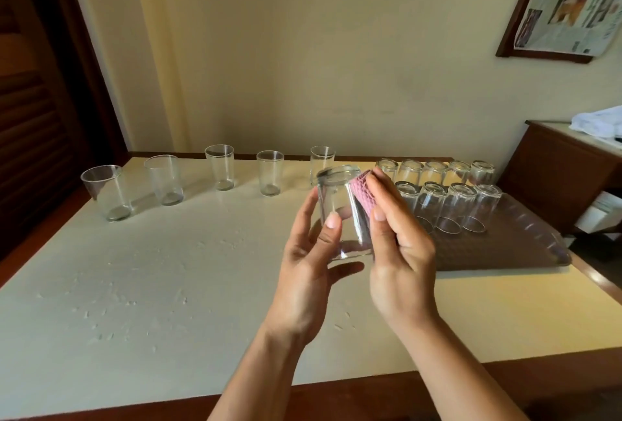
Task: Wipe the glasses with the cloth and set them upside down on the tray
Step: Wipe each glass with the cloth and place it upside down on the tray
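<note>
My left hand (311,262) grips a clear glass (340,205) above the table, its base tilted up and away. My right hand (400,252) presses a folded pink cloth (363,195) against the glass's right side, fingers curled round the cloth. A brown tray (498,249) lies to the right with several glasses (451,205) set upside down in two rows on its far part. Several upright glasses (222,168) stand in a line along the table's far edge to the left.
The cream table top (168,286) has a dark wooden rim along its front. A wooden side cabinet (565,171) with a white cloth on it stands at the right, past the tray. A dark louvred door is at the left.
</note>
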{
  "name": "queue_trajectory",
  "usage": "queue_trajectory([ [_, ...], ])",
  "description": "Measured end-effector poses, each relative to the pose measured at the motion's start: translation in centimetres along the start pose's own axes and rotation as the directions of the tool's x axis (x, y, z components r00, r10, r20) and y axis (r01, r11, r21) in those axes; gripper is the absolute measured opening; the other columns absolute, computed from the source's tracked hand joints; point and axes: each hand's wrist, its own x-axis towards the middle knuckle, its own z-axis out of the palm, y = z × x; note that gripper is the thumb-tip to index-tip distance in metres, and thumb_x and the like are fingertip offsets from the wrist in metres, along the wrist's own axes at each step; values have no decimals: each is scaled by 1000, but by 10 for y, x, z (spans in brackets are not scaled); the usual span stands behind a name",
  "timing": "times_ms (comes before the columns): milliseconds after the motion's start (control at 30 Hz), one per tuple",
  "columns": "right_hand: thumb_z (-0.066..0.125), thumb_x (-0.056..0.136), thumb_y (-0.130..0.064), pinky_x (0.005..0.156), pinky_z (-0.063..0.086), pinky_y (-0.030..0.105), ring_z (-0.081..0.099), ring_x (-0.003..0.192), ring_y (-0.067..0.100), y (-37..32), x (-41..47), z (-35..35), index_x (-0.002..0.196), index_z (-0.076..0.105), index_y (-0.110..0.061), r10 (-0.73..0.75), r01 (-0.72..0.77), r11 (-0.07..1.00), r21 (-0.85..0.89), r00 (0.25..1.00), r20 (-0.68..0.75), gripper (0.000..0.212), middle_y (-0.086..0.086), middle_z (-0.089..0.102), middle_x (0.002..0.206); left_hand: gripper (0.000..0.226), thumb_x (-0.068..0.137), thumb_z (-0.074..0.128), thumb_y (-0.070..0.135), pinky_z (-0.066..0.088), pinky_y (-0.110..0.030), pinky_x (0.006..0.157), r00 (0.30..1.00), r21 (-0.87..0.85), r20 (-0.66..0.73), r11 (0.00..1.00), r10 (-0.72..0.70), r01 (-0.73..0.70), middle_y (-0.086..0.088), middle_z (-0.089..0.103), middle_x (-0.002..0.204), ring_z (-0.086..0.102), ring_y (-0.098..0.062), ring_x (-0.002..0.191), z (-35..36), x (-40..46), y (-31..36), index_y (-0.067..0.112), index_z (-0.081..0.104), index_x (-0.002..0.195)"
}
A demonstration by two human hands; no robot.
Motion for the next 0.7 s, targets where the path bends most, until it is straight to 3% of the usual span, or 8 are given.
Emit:
queue_trajectory([
  [100, 46, 105, -4, 117, 41, 48, 45, 146, 27, -1, -13, 5, 142, 52, -4, -9, 8, 998, 69, 1000, 11, 37, 11, 48, 155, 68, 91, 72, 29, 52, -60, 100, 992, -10, -109, 997, 69, -70, -7, 71, 132, 64, -33, 104, 4, 6, 7, 34, 45, 152],
  [200, 44, 106, -4, 113, 46, 41, 48, 143, 31, -3, -38, 11, 140, 52, 4, -34, 29, 996, 88, 998, 55, 36, 18, 40, 159, 45, 101, 61, 41, 53, -50, 98, 996, -31, -80, 999, 40, -42, -9, 72, 130, 69, -27, 113, 3, 9, 10, 26, 59, 143],
  [267, 43, 103, 5, 112, 47, 41, 51, 141, 31, -2, -36, 10, 140, 51, 5, -28, 21, 993, 117, 998, 54, 37, 21, 38, 159, 48, 106, 43, 46, 48, -54, 108, 1000, -55, -3, 998, -26, 25, -4, 68, 139, 65, -29, 128, -2, 6, 7, 28, 53, 150],
  [333, 44, 103, 5, 116, 43, 39, 49, 142, 29, 0, -20, 6, 141, 50, 2, -19, 16, 997, 78, 999, 39, 39, 20, 41, 157, 52, 107, 44, 44, 43, -60, 112, 996, -52, 70, 997, -51, 55, -1, 63, 147, 61, -32, 133, -3, 2, 2, 36, 40, 158],
  [400, 45, 104, 1, 119, 37, 30, 44, 146, 20, -1, -4, 1, 142, 50, 0, -23, 23, 999, -22, 1000, 11, 38, 16, 46, 154, 62, 99, 54, 41, 49, -58, 106, 998, -81, 57, 996, -41, 46, -6, 64, 144, 67, -31, 118, 0, -1, -1, 36, 37, 159],
  [500, 45, 103, 1, 118, 36, 26, 42, 146, 12, -8, -4, 5, 142, 49, -2, -25, 25, 1000, -11, 999, 32, 39, 15, 46, 154, 67, 92, 66, 35, 57, -45, 88, 998, -172, -60, 984, 24, -34, -13, 65, 140, 65, -27, 97, 5, 3, 1, 30, 44, 155],
  [600, 44, 105, -1, 117, 41, 39, 43, 147, 23, -5, -33, 10, 142, 51, 3, -24, 23, 1000, 10, 997, 78, 38, 14, 41, 159, 67, 97, 69, 35, 58, -42, 90, 989, -187, -143, 981, 27, -54, -9, 65, 143, 72, -24, 109, 2, 12, 6, 28, 40, 157],
  [700, 45, 105, -3, 117, 40, 34, 44, 147, 25, 1, -40, 8, 141, 52, 2, -50, 54, 997, -58, 997, 65, 37, 15, 45, 157, 61, 101, 58, 39, 53, -48, 103, 997, -127, -80, 992, -9, -2, -8, 61, 147, 67, -27, 124, -4, 14, 3, 26, 41, 158],
])
